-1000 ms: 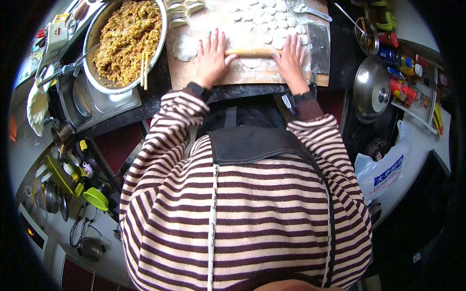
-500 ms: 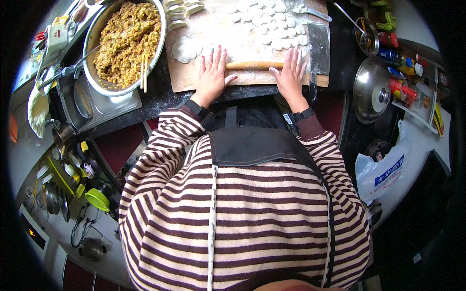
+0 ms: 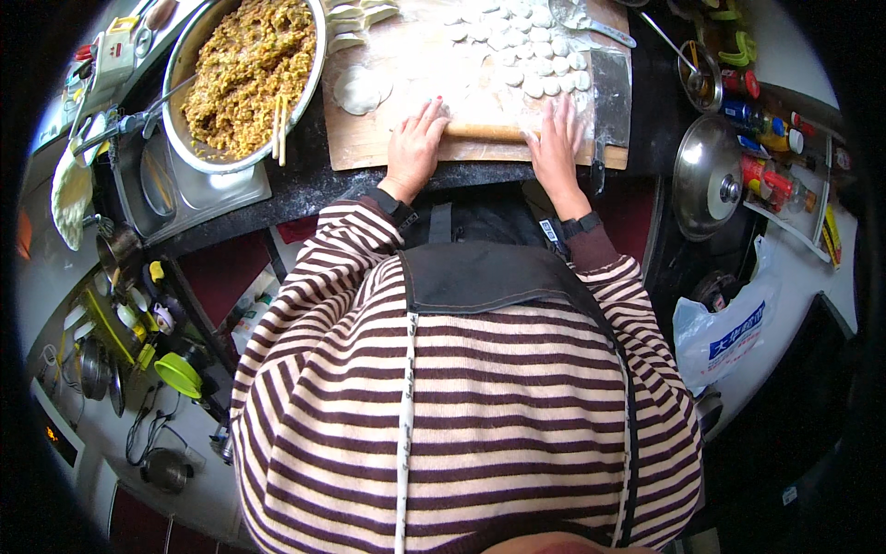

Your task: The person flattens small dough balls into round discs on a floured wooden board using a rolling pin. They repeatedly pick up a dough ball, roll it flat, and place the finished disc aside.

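A wooden rolling pin (image 3: 486, 133) lies crosswise near the front of a floured wooden board (image 3: 355, 154). My left hand (image 3: 415, 148) bends over its left end, fingers drawn together. At the other end, the fingers of my right hand (image 3: 556, 146) stretch forward, the palm resting on the pin. Round flattened dough wrappers (image 3: 360, 90) overlap on the board's left side. Beyond the pin are several small dough pieces (image 3: 540, 66), white with flour. Whether any dough lies under the pin is hidden.
Left of the board stands a big metal bowl (image 3: 318, 55) of minced filling (image 3: 245, 74), with chopsticks (image 3: 280, 129) at its edge. Several folded dumplings (image 3: 360, 18) sit at the back. A scraper or knife handle (image 3: 611, 33), a pot lid (image 3: 706, 175) and bottles (image 3: 761, 115) are rightward.
My left hand has moved slightly right and nearer to me, its fingers drawing together. The rolling pin has come a little toward me. My right hand still rests at its right end.
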{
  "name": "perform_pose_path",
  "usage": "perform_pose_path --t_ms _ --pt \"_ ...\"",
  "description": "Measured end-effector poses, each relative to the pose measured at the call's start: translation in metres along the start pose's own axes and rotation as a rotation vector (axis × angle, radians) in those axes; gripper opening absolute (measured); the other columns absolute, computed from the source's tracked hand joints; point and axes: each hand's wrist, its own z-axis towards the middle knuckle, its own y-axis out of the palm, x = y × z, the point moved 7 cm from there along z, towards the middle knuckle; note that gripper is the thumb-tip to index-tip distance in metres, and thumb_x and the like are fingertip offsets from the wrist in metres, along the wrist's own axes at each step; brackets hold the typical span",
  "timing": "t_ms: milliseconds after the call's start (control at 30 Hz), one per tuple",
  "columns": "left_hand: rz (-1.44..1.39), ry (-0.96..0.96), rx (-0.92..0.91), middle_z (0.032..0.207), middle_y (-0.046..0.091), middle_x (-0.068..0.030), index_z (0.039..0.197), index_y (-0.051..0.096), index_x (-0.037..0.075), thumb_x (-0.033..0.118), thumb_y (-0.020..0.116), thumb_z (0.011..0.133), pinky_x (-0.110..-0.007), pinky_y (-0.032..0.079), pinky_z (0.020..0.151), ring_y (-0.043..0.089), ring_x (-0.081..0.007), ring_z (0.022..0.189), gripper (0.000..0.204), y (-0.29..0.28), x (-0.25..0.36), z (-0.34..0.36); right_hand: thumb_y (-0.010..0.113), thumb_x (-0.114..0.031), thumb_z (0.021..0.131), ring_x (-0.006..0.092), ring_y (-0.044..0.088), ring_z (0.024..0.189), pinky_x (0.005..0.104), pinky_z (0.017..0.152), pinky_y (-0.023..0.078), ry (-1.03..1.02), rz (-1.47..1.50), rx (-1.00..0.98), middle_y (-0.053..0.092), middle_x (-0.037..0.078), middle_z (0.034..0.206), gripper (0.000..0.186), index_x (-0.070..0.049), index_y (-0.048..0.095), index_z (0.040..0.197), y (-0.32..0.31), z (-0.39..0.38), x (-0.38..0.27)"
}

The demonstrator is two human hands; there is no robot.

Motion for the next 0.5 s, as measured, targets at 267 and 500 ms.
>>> perform_pose_path --t_ms 267,500 --pt "-0.12 -0.013 0.144 0.107 0.067 -0.0065 0.099 0.064 0.008 0.008 0.059 0.078 -0.038 0.047 0.084 0.063 -0.0256 0.097 0.022 -0.026 0.014 -0.004 0.078 -0.026 0.078 0.0339 0.056 0.107 0.0465 0.09 0.046 0.133 -0.017 -0.071 0.061 0.016 0.109 0.031 -0.004 0.064 0.095 0.01 0.067 -0.054" --pt "-0.143 -0.048 0.135 0.1 0.067 -0.0059 0.096 0.063 0.007 0.007 0.059 0.078 -0.038 0.047 0.084 0.063 -0.0249 0.094 0.018 -0.033 0.009 -0.03 0.071 -0.008 0.083 0.0278 0.072 0.083 0.0369 0.071 0.055 0.051 0.836 -0.232 0.071 0.016 0.087 0.023 -0.002 0.061 0.102 0.026 0.09 -0.124"
